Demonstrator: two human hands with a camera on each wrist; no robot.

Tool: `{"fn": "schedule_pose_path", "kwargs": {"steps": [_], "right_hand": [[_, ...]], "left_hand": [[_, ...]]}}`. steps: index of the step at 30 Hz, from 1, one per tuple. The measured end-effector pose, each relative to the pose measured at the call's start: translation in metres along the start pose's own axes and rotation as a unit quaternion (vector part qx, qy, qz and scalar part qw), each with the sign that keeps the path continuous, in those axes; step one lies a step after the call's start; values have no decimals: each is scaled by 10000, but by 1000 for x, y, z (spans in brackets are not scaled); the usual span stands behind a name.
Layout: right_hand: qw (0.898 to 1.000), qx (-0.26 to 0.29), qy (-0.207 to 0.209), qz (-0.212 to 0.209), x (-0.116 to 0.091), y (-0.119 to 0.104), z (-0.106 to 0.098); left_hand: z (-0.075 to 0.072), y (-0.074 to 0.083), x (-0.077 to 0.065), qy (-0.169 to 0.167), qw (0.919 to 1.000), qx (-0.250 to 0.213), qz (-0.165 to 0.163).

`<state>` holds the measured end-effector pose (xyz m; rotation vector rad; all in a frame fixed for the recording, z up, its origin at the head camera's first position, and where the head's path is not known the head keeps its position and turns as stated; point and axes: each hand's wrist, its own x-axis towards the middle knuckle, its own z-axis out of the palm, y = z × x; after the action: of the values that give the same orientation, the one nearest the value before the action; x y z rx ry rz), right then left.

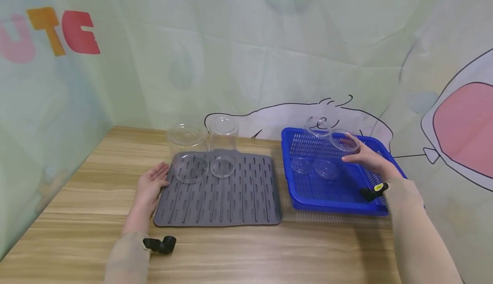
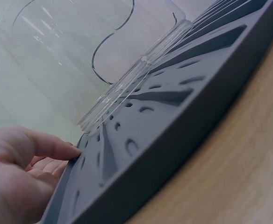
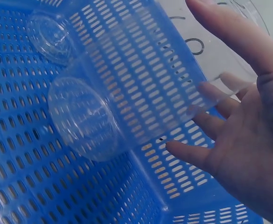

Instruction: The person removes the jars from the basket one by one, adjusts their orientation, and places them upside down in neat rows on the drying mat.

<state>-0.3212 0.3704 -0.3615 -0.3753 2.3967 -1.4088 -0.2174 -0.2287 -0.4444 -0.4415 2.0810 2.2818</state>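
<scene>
In the head view, two clear plastic jars stand rim-down on a grey drying mat [image 1: 250, 209]: a wider jar [image 1: 188, 140] on the left and a narrower jar [image 1: 224, 136]. My left hand [image 1: 148, 185] lies at the mat's left edge, fingers extended; one fingertip meets that edge in the left wrist view. Inside a blue basket [image 1: 339, 207] are two more clear jars, rims up and leaning. My right hand [image 1: 367, 157] spreads around the rim of the nearer jar [image 3: 82, 121], fingers fairly straight; firm contact is unclear. The other basket jar [image 3: 50, 37] is beside it.
A wooden table [image 1: 239, 254] carries the mat and basket, with a strip of table between them. A printed curtain [image 1: 246, 70] hangs close behind both. The basket's raised rim surrounds its jars.
</scene>
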Motion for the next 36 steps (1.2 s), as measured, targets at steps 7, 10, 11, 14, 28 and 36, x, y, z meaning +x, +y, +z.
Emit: {"fn": "schedule_pose_path", "kwargs": {"steps": [7,10,11,14,28,36], "right_hand": [[9998,175,85,9,4,1,4],[9997,212,86,-31,4,1,4],[9997,235,90,-30,4,1,4],[9996,265,93,-38,4,1,5],[9987,198,462,-68,0,-2,3],[9927,655,770,-663,-9,-8,-1]], "left_hand": [[0,-1,0,14,10000,-3,-16],[0,0,0,18,10000,-29,-26],[0,0,0,14,10000,-41,-32],[0,0,-1,-1,10000,-70,-53],[0,1,0,-3,10000,-32,-9],[-1,1,0,0,10000,-23,-16]]}}
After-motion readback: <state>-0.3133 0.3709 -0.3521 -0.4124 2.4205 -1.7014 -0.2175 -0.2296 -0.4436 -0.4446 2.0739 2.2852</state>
